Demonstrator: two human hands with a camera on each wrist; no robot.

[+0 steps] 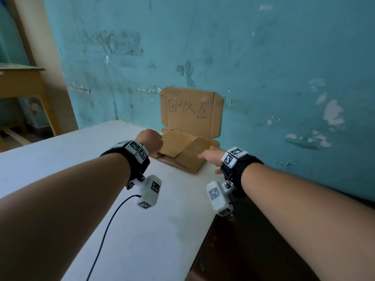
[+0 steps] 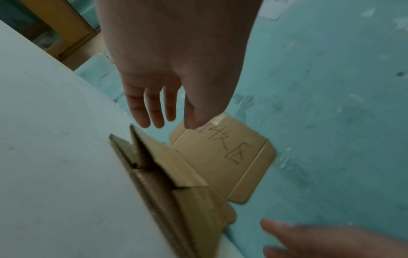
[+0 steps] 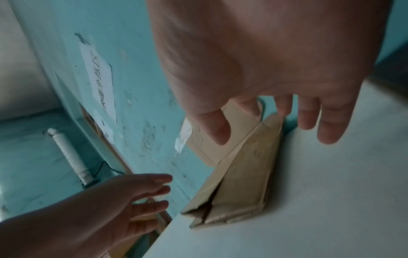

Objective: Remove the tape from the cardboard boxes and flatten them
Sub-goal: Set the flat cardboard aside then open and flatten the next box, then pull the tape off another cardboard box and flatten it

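**Both hands spread above flattened boxes**

The flattened cardboard boxes [image 1: 183, 153] are stacked on the white table [image 1: 60, 159] against the teal wall. The left hand [image 2: 167, 73] and right hand [image 3: 264, 69] are held open above them — fingers loosely spread, nothing gripped.

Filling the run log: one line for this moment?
left hand open, holds nothing | right hand open, holds nothing | flattened boxes stacked on table by wall

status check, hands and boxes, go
Left hand open, right hand open, both empty over flattened boxes. Stack flat on table under cardboard sign. Nothing blocking.
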